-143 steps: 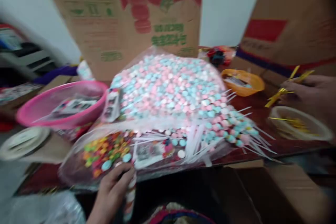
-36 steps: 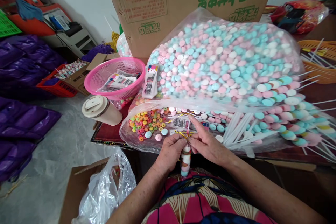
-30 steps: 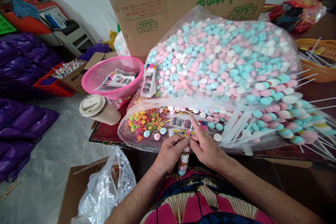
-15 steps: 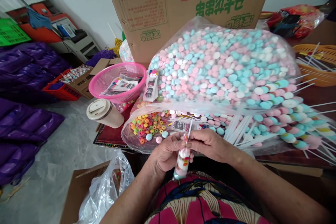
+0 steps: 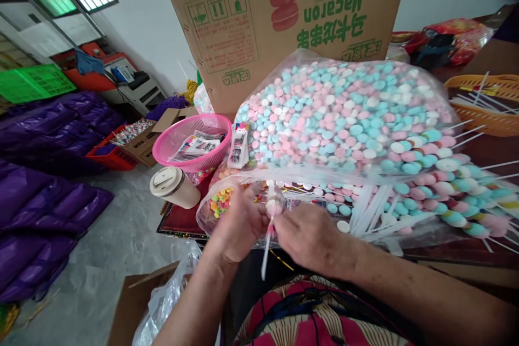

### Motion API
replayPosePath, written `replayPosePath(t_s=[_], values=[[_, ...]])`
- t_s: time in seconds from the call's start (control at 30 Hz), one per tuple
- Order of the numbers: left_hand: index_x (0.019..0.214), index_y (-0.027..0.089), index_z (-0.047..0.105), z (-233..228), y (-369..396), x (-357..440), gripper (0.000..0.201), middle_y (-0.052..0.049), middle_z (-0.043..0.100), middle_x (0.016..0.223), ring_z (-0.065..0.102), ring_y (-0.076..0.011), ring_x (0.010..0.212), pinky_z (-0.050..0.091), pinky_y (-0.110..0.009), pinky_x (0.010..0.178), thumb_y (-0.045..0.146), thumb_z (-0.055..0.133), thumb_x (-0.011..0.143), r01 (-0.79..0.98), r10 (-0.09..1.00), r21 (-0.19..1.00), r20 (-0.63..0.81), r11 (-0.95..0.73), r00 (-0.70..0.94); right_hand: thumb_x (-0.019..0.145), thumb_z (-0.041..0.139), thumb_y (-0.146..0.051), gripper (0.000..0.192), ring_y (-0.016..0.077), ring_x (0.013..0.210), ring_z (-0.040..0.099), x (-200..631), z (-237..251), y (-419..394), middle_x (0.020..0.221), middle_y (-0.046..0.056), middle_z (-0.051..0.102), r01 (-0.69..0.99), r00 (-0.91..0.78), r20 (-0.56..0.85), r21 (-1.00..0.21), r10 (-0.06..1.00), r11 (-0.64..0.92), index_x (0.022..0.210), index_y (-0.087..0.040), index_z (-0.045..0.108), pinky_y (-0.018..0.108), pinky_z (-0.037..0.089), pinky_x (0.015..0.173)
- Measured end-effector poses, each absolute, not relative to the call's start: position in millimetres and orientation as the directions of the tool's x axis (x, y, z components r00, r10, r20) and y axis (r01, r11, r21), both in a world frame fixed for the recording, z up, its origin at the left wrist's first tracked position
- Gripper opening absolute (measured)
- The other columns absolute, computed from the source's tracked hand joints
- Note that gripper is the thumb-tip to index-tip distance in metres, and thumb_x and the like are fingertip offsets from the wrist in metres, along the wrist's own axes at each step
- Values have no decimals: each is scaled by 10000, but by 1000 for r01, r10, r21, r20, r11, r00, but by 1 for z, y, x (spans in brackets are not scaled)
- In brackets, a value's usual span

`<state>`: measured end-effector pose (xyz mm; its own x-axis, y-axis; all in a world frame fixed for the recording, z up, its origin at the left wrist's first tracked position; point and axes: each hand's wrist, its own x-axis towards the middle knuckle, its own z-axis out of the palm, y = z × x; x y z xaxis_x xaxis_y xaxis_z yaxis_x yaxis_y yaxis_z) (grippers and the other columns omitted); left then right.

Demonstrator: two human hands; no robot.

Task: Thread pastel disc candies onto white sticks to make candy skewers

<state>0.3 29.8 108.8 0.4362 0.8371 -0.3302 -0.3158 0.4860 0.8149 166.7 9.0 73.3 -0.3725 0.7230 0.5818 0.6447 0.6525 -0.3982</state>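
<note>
Nearest to me, at the 6 o'clock edge of the surface (image 5: 182, 221), both hands meet over a wrapped candy stick (image 5: 271, 211). My left hand (image 5: 237, 230) has its fingers clenched around the wrapped candy head; my right hand (image 5: 310, 238) pinches the same piece just beside it, fingertips closed on the wrapper at the neck. The white stick points down toward my lap. The frame is motion-blurred here, so the exact contact of each finger is unclear.

Handling judgement: the piece looks light, the film wrapper slippery and easily crumpled, the stacked candy discs brittle, the stick thin and liable to bend. Best hold is at the neck where wrapper meets stick, with support under the head.

At 9 o'clock from the hands stands a lidded beige cup (image 5: 174, 186). At 10 o'clock sits a pink basket (image 5: 192, 143) holding printed label cards; text unreadable. Directly beyond the hands lies a clear sheet with loose coloured ring candies (image 5: 221, 200), and at 3 o'clock finished candy skewers (image 5: 438, 184) lie in rows. Above them, at 12 to 1 o'clock, rests a large clear bag of pink, blue and white candy discs (image 5: 344, 113). An orange basket (image 5: 486, 105) is at 2 o'clock.

Farthest, at 12 o'clock, a cardboard box (image 5: 227, 27) stands inverted; it reads "Macaron" in green, with Chinese characters I cannot make out reliably.
</note>
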Motion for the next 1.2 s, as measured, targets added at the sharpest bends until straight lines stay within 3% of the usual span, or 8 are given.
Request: replayPosePath(t_s=[0.17, 0.23, 0.37, 0.5, 0.67, 0.93, 1.07, 1.2], values=[[1157, 154, 604, 112, 35, -32, 948, -92, 702, 733, 661, -286, 791, 482, -480, 820, 860, 185, 684, -199, 834, 940, -131, 276, 536, 835, 367, -244, 263, 109, 499, 368, 155, 66, 6, 518, -34, 401, 395, -144, 206, -885, 968, 247, 585, -201, 434, 248, 269, 482], [1147, 111, 617, 95, 33, -27, 831, -116, 717, 823, 648, -292, 901, 444, -463, 905, 763, 251, 786, 53, 729, 941, -293, 333, 619, 817, 369, -252, 246, 106, 508, 384, 152, 68, 5, 525, -35, 410, 295, -184, 120, -940, 976, 172, 591, -199, 451, 238, 292, 486], [1285, 104, 489, 74, 27, -8, 1040, -167, 657, 1105, 549, -313, 1131, 369, -488, 998, 837, 36, 703, -202, 847, 941, -134, 271, 514, 786, 353, -289, 198, 88, 391, 282, 146, 66, 3, 450, -73, 297, 125, -289, -85, -991, 953, -50, 604, -218, 389, 229, 246, 402], [1296, 188, 487, 76, 22, -4, 656, -102, 500, 1356, 372, -273, 1304, 255, -418, 1092, 619, 491, 802, 65, 890, 998, -47, 19, 453, 803, 287, -287, 171, 84, 335, 205, 147, 61, 5, 427, -98, 226, 127, -292, -153, -985, 944, -121, 640, -238, 301, 225, 212, 360], [1400, 193, 315, 76, 21, 4, 654, -57, 658, 1007, 601, -179, 950, 447, -316, 840, 332, 594, 825, 27, 833, 965, -240, 262, 499, 779, 417, -266, 178, 96, 460, 322, 161, 69, 6, 497, -50, 367, 279, -290, -79, -960, 954, 5, 612, -207, 396, 246, 239, 477], [1461, 224, -42, 84, 32, 8, 966, 88, 527, 588, 482, -74, 525, 334, -187, 522, 149, 615, 756, 190, 720, 947, -319, 258, 616, 845, 461, -228, 224, 144, 541, 426, 194, 79, 2, 569, 22, 543, 854, -364, 347, -247, 864, 459, 662, -179, 580, 294, 254, 528], [1454, 210, 173, 96, 33, 16, 891, 46, 573, 666, 517, -108, 627, 381, -218, 585, 99, 633, 699, 333, 727, 943, -226, -4, 649, 895, 437, -190, 260, 239, 955, 530, 205, 86, -13, 1033, 124, 634, 807, -480, 561, -18, 674, 590, 1092, -134, 596, 396, 374, 810], [1448, 183, 115, 89, 26, 31, 930, 13, 623, 697, 545, -104, 550, 405, -217, 548, 202, 681, 710, 127, 546, 943, -284, 307, 788, 908, 380, -145, 326, 254, 987, 524, 213, 69, -35, 1108, 144, 610, 728, -611, 478, 28, 630, 685, 1189, -95, 538, 505, 293, 945]])
